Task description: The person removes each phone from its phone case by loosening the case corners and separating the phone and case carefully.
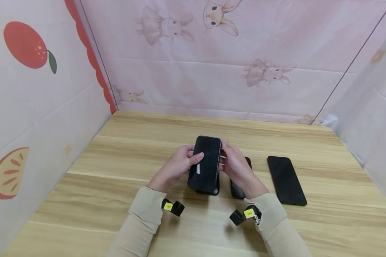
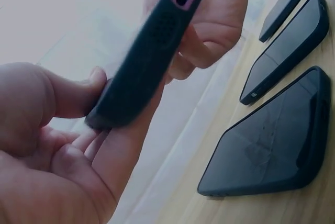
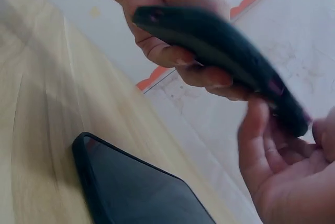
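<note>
Fingers [image 1: 197, 158] curled at both long edges hold a cased phone [image 1: 207, 176] above the surface [image 1: 115, 192].
The left hand [image 1: 177, 164] clamps it, thumb over the screen; the right hand [image 1: 239, 171] pinches near the far right corner, probably to steady it. Three other phones [image 1: 287, 180] lie screen-up below and rightward, apart, likely keeping each easy to lift.

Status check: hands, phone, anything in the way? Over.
Left hand, right hand both holding raised phone. Screen dark. Three other phones on table; nothing visibly blocking.
</note>
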Tool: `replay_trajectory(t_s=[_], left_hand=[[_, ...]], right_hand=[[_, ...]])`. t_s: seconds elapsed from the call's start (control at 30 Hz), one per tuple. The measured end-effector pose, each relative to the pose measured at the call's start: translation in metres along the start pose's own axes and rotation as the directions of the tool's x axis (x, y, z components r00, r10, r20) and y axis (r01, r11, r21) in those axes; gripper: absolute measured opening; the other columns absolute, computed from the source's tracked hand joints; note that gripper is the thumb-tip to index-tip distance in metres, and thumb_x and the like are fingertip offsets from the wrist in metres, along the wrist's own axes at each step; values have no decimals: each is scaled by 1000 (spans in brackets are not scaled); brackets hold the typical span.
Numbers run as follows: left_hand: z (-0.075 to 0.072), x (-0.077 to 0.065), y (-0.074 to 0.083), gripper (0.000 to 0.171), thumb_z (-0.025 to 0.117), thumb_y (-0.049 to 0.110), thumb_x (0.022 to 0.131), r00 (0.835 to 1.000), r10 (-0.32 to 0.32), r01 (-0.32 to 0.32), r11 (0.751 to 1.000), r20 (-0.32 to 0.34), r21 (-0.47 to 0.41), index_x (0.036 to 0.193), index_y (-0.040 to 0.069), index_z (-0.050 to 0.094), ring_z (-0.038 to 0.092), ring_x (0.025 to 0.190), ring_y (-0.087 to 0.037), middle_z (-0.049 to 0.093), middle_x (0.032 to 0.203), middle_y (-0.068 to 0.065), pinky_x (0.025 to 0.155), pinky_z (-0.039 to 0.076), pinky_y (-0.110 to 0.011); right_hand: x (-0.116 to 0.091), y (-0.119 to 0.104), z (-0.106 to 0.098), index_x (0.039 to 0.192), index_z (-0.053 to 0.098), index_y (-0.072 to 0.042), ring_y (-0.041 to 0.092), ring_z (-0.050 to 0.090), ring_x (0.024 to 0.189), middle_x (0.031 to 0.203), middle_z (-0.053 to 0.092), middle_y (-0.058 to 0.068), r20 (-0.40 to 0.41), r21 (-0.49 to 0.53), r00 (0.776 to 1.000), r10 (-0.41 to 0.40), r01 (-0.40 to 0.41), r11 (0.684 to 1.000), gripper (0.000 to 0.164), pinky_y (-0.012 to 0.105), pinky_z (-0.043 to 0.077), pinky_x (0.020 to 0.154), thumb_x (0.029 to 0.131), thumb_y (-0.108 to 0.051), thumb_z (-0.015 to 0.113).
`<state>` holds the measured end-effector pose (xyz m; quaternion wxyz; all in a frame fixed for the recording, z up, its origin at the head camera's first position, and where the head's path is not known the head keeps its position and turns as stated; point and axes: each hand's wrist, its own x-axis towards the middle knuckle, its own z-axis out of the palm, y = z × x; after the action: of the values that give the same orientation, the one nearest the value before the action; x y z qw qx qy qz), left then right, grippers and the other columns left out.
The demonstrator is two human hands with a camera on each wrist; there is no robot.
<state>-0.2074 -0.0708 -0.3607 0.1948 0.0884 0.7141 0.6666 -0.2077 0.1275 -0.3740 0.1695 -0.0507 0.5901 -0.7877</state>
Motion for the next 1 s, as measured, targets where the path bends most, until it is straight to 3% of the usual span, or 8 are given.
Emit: replay_trajectory(t_s=[0.13,0.27,0.43,0.6,0.8,1.0], left_hand=[[-4,0,3,36,58,22,101,995,2,-3,1000,-96,-9,131,2,52,73,81,-21,71,107,-21,72,62,-44],[-7,0,5,38,62,25,99,979,0,0,1000,-204,2,129,3,54,72,81,-20,70,111,-20,71,62,-40],[-11,2,5,37,65,24,97,952,29,-37,999,-304,-19,126,2,55,70,84,-18,67,114,-18,71,62,-36],[-14,2,4,40,63,24,98,957,52,-73,995,-286,-62,131,2,53,72,87,-20,67,117,-19,76,61,-38],[-17,-1,5,39,61,24,99,971,50,-71,994,-235,-81,131,1,56,74,86,-18,69,117,-21,78,61,-36],[-18,0,4,38,62,24,99,969,28,-49,996,-246,-79,129,1,58,74,88,-20,70,116,-20,78,61,-37]], right_hand=[[-5,-2,3,122,56,-4,13,63,82,97,66,-1,59,-101,998,-7,13,995,38,27,55,67,108,-35,39],[-8,-3,4,125,55,5,14,66,85,101,66,4,130,-210,991,34,-6,978,36,32,58,71,107,-25,44],[-12,-4,4,135,46,11,29,71,99,122,64,22,270,-262,958,93,-20,965,38,44,59,86,104,-10,48],[-12,-5,4,142,41,9,29,65,117,140,54,28,313,-254,948,56,27,967,45,44,55,94,101,-4,52],[-14,-7,1,137,48,9,24,68,111,135,59,27,301,-272,953,-5,91,958,41,50,51,99,99,-2,55],[-16,-10,0,137,49,5,21,67,112,134,61,23,340,-353,941,-3,131,927,42,43,52,101,97,-3,56]])
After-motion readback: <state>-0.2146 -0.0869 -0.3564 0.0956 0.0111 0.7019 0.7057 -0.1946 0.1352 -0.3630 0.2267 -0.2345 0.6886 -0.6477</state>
